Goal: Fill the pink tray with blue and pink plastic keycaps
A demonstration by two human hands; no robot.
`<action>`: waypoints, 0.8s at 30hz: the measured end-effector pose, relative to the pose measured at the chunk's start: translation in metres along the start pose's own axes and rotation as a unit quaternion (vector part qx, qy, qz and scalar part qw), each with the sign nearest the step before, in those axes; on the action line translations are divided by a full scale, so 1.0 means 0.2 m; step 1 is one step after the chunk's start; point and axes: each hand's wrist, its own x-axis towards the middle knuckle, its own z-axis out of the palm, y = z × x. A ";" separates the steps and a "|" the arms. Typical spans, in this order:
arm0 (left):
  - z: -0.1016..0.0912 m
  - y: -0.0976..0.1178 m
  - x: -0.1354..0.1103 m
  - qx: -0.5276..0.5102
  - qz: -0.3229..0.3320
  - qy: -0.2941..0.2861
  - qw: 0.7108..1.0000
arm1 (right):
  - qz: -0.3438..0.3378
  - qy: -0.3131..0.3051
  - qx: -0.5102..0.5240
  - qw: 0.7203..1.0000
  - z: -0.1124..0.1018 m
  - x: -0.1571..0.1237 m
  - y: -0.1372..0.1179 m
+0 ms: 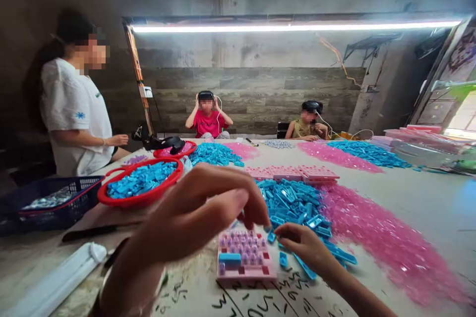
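Observation:
My left hand is large in the foreground, held above a pink slotted tray. Its fingers curve downward, with the thumb apart from them; nothing shows in the hand. Rows of small clear-purple caps and one blue bar sit in the tray, and some red slots are bare. To the tray's right, my right hand has its fingertips pinched together at the edge of a heap of blue plastic pieces. Whatever they hold is too small to make out. A loose small blue piece lies below them.
A pile of pink translucent pieces spreads rightward. Behind the blue heap stand pink trays. Leftward are a red basin of blue pieces, a dark basket and a white lamp-like bar. Several people are around the table.

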 end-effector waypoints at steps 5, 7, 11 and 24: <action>0.29 -0.38 0.02 0.127 -0.130 -0.279 0.943 | 0.011 -0.043 -0.009 0.999 0.00 -0.01 -0.01; 0.45 -0.54 -0.04 0.139 -0.150 -0.245 0.948 | -0.004 -0.054 -0.010 0.999 0.02 -0.01 -0.02; 0.68 -0.72 -0.15 0.131 -0.137 -0.218 0.957 | -0.031 -0.084 -0.012 0.996 0.06 -0.02 -0.03; 0.76 -0.84 -0.18 0.040 -0.144 -0.107 0.983 | -0.123 -0.096 -0.098 0.983 0.15 -0.03 -0.05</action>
